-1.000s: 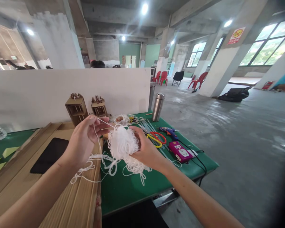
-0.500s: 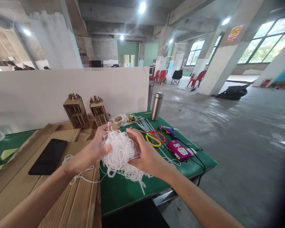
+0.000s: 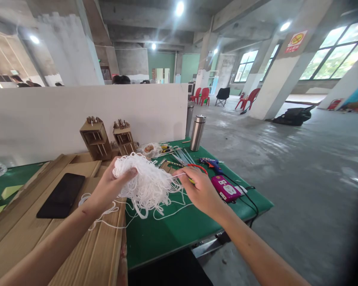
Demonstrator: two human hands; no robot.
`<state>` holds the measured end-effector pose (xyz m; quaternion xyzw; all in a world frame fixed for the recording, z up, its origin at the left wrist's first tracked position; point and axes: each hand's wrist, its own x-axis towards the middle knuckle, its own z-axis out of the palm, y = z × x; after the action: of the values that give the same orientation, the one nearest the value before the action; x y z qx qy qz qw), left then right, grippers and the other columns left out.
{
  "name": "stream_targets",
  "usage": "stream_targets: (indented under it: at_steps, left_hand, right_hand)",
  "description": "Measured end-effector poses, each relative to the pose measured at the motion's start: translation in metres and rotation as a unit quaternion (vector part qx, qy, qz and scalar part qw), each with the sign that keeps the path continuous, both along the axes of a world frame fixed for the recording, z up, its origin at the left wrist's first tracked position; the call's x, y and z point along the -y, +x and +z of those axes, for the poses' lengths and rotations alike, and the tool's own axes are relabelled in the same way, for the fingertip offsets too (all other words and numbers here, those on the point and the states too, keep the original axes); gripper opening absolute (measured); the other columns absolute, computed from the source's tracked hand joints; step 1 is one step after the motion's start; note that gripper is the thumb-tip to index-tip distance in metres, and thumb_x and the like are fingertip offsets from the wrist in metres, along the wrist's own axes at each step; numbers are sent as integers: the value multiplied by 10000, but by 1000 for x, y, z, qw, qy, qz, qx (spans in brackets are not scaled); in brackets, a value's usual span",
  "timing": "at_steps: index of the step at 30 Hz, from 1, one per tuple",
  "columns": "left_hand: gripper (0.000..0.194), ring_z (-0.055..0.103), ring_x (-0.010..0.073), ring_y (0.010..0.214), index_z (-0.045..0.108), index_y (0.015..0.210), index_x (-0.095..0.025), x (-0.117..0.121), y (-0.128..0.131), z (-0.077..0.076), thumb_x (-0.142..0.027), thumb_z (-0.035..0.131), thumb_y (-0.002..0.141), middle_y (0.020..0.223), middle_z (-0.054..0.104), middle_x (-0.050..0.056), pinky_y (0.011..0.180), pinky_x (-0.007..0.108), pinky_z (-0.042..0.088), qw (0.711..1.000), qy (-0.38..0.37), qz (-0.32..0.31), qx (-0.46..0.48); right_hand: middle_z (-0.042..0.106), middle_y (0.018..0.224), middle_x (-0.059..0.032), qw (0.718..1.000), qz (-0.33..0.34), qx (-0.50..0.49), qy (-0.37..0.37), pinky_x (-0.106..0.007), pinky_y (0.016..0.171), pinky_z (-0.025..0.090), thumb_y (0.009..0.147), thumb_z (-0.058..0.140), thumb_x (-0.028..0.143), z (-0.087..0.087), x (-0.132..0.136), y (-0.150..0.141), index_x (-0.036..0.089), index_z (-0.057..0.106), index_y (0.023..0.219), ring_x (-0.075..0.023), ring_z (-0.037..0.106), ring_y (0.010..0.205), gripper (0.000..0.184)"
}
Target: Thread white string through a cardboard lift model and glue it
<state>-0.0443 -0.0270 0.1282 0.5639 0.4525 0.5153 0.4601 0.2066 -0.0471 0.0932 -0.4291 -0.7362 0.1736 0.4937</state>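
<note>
A loose, tangled bundle of white string (image 3: 149,182) is gripped at its left side by my left hand (image 3: 115,180), thumb on top. My right hand (image 3: 197,184) pinches a strand at the bundle's right edge and holds it taut. Loops hang below the bundle over the green tabletop (image 3: 164,234), and one strand trails left across the corrugated cardboard (image 3: 92,246). Behind my right hand, red-and-yellow-handled scissors (image 3: 200,168) are partly hidden.
A black phone (image 3: 61,195) lies on the cardboard. Two small cardboard structures (image 3: 96,139) stand before a white partition (image 3: 47,119). Rightward are a steel flask (image 3: 198,133), a blue glue gun (image 3: 210,163) and a magenta box (image 3: 225,188) with a black cable along the table edge.
My right hand has moved right, from cupping the bundle to pinching one strand. The bundle has shifted slightly left and up with my left hand, and its loops now hang free.
</note>
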Motion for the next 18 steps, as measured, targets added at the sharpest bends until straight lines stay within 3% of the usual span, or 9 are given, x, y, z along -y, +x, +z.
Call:
stream_targets:
  at_steps: [4,7,9,11,13,15,18]
  left_hand:
    - [487,688,208,761,651,1001,-190,-9,-7,-3,-414,885,637,871,714,37,668,276,557,996,-7,58,61]
    - [477,698,208,790,676,1000,-176,-15,-10,0,-375,894,626,924,726,58,657,252,570,988,-8,107,110]
    - [441,701,200,778,680,1014,-179,-18,-11,3,-354,874,658,935,731,56,629,239,573,984,-8,123,131]
    - [376,703,194,760,682,1011,-184,-20,-12,7,-315,844,698,922,737,48,607,234,576,978,-10,134,158]
    - [287,703,180,761,689,991,-185,-22,-13,12,-262,805,741,910,744,36,601,216,576,970,-8,148,193]
    - [221,697,154,763,697,971,-186,-24,-15,17,-224,778,769,892,749,17,603,181,569,961,-7,156,227]
    - [199,686,129,719,693,967,-190,-25,-20,25,-234,769,788,831,750,-13,586,148,554,955,-19,150,256]
  right_hand:
    - [719,1046,-93,997,-16,-73,11,-403,949,430,1014,435,413,-2,1,12,205,683,956,-253,628,1049,328]
    - [696,791,-47,992,12,-122,-15,-345,805,500,1031,381,470,-3,7,20,206,642,905,-200,666,801,392]
    - [543,546,31,989,39,-139,-42,-307,665,505,1035,355,493,-5,12,24,209,599,855,-155,579,552,415]
    - [377,463,81,985,67,-137,-76,-256,505,429,1029,375,501,-6,21,30,206,590,826,-115,419,415,417]
    - [298,488,86,983,86,-110,-117,-226,416,280,1015,418,509,-6,30,37,194,604,787,-91,298,407,431]
    - [277,534,74,980,97,-59,-166,-234,422,186,1002,433,535,-4,41,45,185,620,763,-86,256,448,463]
    - [336,571,50,966,107,24,-232,-247,460,188,994,400,585,-4,54,57,188,648,783,-97,270,497,514]
